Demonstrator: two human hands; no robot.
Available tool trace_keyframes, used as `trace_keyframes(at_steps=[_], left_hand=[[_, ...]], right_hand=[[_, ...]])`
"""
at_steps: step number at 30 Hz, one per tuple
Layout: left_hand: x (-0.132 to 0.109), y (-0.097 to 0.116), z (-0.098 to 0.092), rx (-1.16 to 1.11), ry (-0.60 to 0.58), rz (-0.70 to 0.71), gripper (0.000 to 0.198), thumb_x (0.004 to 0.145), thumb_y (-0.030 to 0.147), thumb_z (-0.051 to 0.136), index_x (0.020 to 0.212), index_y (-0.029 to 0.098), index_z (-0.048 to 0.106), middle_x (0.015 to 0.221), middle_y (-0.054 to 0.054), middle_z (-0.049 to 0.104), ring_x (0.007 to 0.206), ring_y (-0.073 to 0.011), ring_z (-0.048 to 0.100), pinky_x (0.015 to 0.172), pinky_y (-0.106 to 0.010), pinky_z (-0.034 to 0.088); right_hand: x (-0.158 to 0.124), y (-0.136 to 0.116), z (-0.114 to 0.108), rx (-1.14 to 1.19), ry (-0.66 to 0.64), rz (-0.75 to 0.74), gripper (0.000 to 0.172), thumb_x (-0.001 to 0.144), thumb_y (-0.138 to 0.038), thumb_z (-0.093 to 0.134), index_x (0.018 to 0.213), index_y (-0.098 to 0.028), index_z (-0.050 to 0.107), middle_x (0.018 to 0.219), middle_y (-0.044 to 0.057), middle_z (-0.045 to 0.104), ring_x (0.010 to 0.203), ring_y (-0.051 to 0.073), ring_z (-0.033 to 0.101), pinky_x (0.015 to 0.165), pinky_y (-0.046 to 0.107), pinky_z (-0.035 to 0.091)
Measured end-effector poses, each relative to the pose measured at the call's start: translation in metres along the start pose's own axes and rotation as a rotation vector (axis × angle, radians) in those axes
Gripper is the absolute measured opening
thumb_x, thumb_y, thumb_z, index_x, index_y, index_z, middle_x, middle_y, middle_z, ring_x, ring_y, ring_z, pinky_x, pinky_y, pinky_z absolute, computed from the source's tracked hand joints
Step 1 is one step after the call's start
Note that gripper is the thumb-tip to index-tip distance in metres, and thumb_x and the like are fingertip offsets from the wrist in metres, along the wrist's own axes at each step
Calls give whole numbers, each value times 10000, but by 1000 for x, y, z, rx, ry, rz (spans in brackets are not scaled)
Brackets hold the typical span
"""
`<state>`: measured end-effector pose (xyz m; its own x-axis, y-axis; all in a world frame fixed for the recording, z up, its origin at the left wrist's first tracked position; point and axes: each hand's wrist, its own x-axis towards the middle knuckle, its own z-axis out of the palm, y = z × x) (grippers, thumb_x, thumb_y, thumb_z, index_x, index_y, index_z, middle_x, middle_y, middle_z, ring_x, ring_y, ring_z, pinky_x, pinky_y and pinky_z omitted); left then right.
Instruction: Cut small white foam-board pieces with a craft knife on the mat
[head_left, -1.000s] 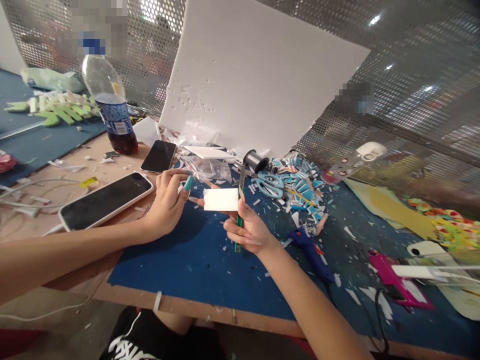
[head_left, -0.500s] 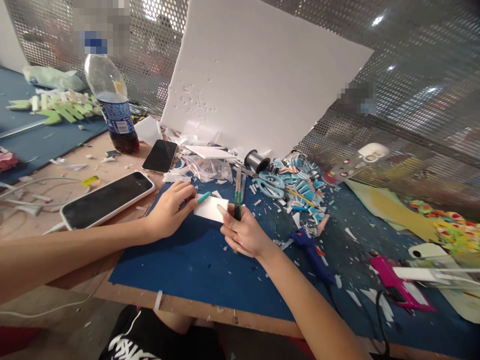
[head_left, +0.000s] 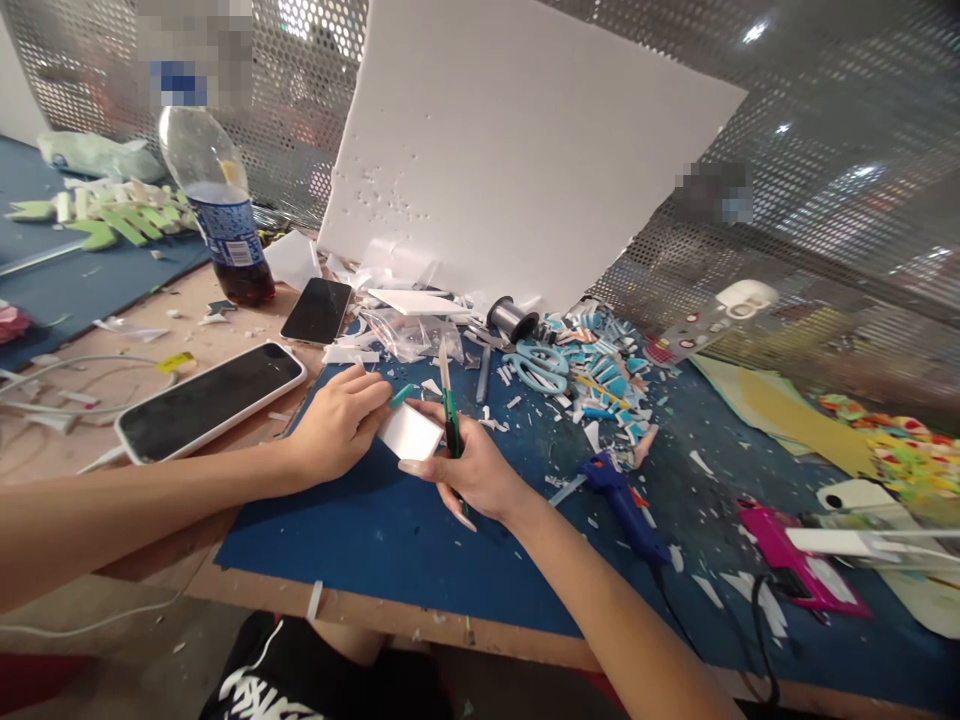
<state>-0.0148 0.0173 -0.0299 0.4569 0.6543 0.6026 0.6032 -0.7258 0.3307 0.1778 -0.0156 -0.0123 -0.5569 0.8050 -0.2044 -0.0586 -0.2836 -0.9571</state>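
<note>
The small white piece [head_left: 409,432] has come down: a second ago it was held up off the table, broad face to the camera, and now it sits low over the blue cutting mat [head_left: 360,530], tilted and nearer the person. Whether its underside actually touches the mat cannot be made out. The left hand [head_left: 341,425] has followed it down, its fingers curled over the piece's left edge and gripping there. The right hand [head_left: 469,470] is closed around the green craft knife [head_left: 451,430], whose tip points up and away, while its thumb reaches to the piece's near corner, so both hands meet on the same scrap. The knife has moved left with it and now stands against the piece's right edge. By the look of it, the work has gone from holding the piece up to steadying it low. Pale blue scissors [head_left: 536,365] and a blue glue gun [head_left: 622,505] lie untouched to the right, amid offcuts.
</note>
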Motion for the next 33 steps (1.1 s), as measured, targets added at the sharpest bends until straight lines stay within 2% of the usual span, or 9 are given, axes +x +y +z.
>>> trace_keyframes(at_steps=[3,8,17,22,26,33], left_hand=[[-1,2,-1,49,0,57,282,905,143,371,629,193,399,600,-25,481,610,-175,391,573,-277,333],[-2,4,0,150,-5,136,298,925,178,369,646,172,474,610,-31,503,615,-173,393,597,-289,346],[-3,2,-1,301,62,303,289,914,131,383,657,166,512,599,-32,500,613,-178,361,569,-305,309],[-4,2,-3,253,111,386,251,890,92,385,689,163,518,582,-31,503,598,-175,353,548,-299,314],[-6,2,-4,108,132,411,223,886,99,395,703,169,501,591,-34,522,595,-169,366,551,-290,351],[-8,0,-7,-138,202,359,188,867,62,367,744,178,449,638,-38,496,619,-158,393,565,-281,395]], right_hand=[[0,0,2,1,-20,14,708,673,-283,772,1268,-202,398,657,-87,557,272,38,468,256,159,398],[1,3,4,-4,-5,0,659,632,-262,803,1173,-199,432,676,-93,526,283,12,433,257,148,405],[1,4,3,-100,-6,-55,625,648,-277,787,1162,-274,431,984,-11,527,353,-11,442,253,148,410],[2,3,1,-132,33,-72,635,639,-270,790,1157,-273,423,1015,2,522,363,-13,443,248,139,405],[4,0,-3,-194,82,-120,632,640,-276,787,1153,-252,420,1083,34,547,396,-1,476,257,126,398],[4,-11,-18,-300,185,-188,550,685,-314,753,1120,-249,424,1186,67,564,393,2,480,263,133,399]])
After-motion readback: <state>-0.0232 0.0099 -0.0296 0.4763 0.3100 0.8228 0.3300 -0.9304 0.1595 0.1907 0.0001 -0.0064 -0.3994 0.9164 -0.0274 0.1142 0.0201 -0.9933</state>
